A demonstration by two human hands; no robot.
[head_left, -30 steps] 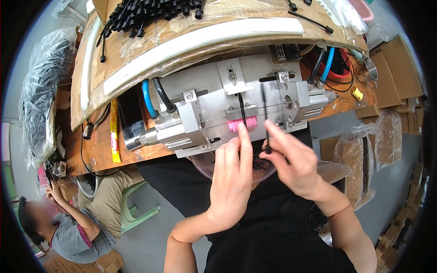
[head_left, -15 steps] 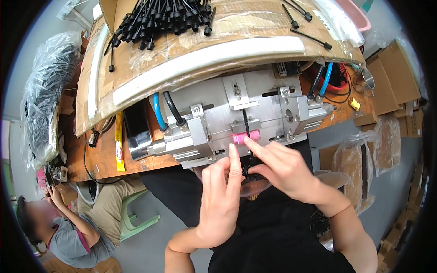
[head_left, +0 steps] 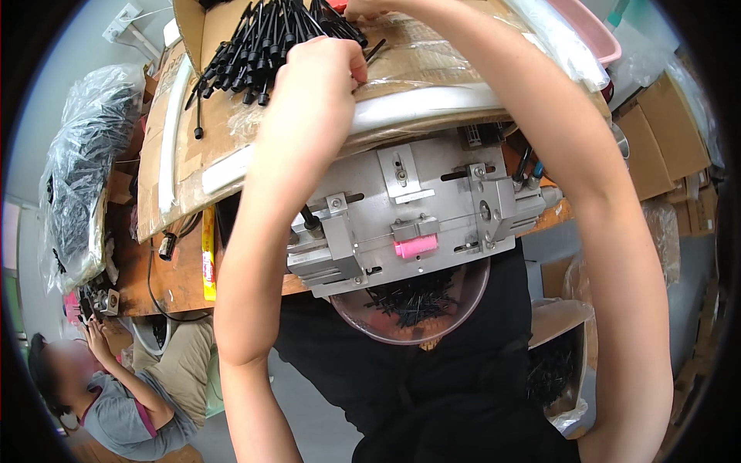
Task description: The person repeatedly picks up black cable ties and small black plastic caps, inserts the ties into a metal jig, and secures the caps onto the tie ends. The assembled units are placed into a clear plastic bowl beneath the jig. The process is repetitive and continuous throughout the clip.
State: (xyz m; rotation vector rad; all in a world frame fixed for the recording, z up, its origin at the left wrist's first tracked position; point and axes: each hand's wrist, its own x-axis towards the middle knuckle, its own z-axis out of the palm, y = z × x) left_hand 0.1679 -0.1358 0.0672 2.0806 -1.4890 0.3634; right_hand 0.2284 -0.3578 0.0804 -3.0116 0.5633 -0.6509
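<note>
In the head view, a heap of slim black plastic rods with thick capped ends lies toward the far left corner of a tape-covered brown cardboard sheet. The left hand is at the heap's right side, fingers curled beside a single black rod; whether it pinches the rod cannot be told. The right hand reaches farther, near a small red object; the picture's upper border cuts it off, so its grip cannot be told either. A curved white strip runs along the sheet's near edge. Below it, a silver metal fixture overhangs the near edge of the brown wooden desk, with a bright pink block at its front middle. Under the fixture's front edge, a translucent round bowl holds black clippings.
</note>
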